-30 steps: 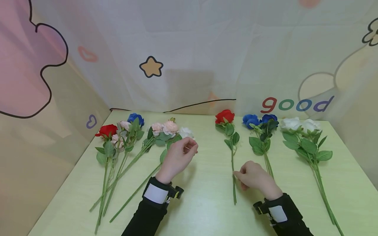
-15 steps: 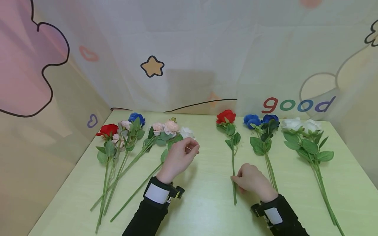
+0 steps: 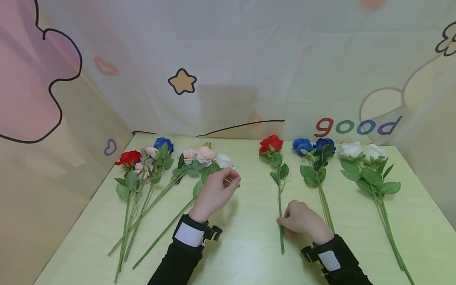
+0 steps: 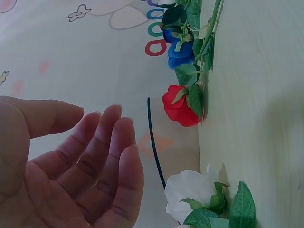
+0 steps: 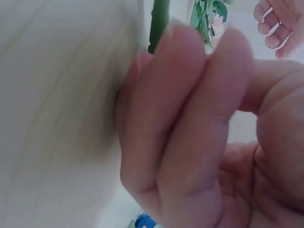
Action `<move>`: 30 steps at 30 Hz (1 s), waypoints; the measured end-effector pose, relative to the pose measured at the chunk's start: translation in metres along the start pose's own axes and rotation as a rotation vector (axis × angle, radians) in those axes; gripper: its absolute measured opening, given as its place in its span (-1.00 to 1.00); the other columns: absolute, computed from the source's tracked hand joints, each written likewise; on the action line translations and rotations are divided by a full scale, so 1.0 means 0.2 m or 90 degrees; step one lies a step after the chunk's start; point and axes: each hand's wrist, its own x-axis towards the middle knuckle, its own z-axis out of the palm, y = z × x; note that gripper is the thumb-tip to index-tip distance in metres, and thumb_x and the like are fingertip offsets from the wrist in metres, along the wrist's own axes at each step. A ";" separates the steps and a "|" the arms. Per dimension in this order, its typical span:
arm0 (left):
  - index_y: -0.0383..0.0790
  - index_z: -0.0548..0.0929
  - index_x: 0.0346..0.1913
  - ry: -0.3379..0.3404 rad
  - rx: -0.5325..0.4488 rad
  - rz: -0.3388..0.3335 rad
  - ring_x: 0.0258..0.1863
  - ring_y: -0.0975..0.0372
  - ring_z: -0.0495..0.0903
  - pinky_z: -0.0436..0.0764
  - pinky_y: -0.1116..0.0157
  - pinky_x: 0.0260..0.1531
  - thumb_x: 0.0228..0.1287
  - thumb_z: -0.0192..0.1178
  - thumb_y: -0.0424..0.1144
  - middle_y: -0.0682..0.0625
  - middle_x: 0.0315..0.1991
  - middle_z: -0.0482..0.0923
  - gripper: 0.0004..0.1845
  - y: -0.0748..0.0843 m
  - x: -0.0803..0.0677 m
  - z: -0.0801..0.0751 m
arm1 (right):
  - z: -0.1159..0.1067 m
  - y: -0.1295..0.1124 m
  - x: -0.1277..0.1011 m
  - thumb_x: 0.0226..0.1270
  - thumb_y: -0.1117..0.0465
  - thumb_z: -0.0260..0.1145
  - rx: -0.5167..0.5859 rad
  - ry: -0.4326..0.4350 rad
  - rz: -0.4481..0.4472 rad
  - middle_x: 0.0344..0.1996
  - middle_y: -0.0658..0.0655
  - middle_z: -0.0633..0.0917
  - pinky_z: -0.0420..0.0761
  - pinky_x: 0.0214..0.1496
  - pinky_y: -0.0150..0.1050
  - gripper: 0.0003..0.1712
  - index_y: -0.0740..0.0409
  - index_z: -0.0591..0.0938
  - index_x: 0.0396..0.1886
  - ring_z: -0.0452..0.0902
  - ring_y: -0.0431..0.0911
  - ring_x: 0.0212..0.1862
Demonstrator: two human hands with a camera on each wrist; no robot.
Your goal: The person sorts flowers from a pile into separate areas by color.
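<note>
We pinch red rose (image 3: 271, 144) stem lower centre, right hand (image 3: 301, 217); light, bendy. Left hand (image 3: 215, 191) loosely curled, empty.

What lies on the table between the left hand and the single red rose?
Nothing: in the head view, bare table separates the left hand from the single red rose.

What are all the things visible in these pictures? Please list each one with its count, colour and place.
single red rose: 1, red, table centre, stem touched by the right hand
blue roses: 2, blue, right of it
white roses: 2, white, far right
mixed flowers: several, red, pink, blue, white, lying on the left
table: 1, pale green
backdrop: 1, white with cartoon prints and the word "good"
left hand: 1, fingers relaxed, holding nothing, beside the left white bloom
right hand: 1, fingers at the red rose's stem
</note>
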 end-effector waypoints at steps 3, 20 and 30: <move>-0.07 0.60 -0.23 -0.002 0.005 0.001 -0.45 0.38 0.58 0.55 0.37 -0.36 0.34 0.07 -0.15 0.12 -0.40 0.63 -0.87 0.00 0.00 0.00 | 0.00 -0.01 0.00 0.19 0.16 0.30 0.001 -0.010 0.000 -0.83 0.04 0.56 0.26 -0.54 -0.34 -0.72 0.16 0.60 -0.67 0.41 -0.14 -0.66; -0.07 0.57 -0.12 -0.015 0.013 -0.017 -0.44 0.36 0.58 0.55 0.34 -0.37 0.35 0.07 -0.10 0.13 -0.38 0.63 -0.82 0.00 0.00 0.01 | 0.00 0.00 0.00 0.20 0.16 0.30 0.012 -0.007 -0.022 -0.81 0.04 0.56 0.28 -0.56 -0.34 -0.73 0.14 0.57 -0.65 0.43 -0.14 -0.67; -0.10 0.61 -0.20 0.023 0.002 0.029 -0.44 0.37 0.57 0.55 0.39 -0.37 0.35 0.07 -0.18 0.06 -0.40 0.65 -0.87 0.01 0.00 0.01 | -0.10 0.02 -0.03 0.27 0.08 0.26 0.080 0.062 -0.088 -0.76 0.03 0.57 0.37 -0.57 -0.31 -0.69 0.22 0.62 -0.53 0.47 -0.15 -0.66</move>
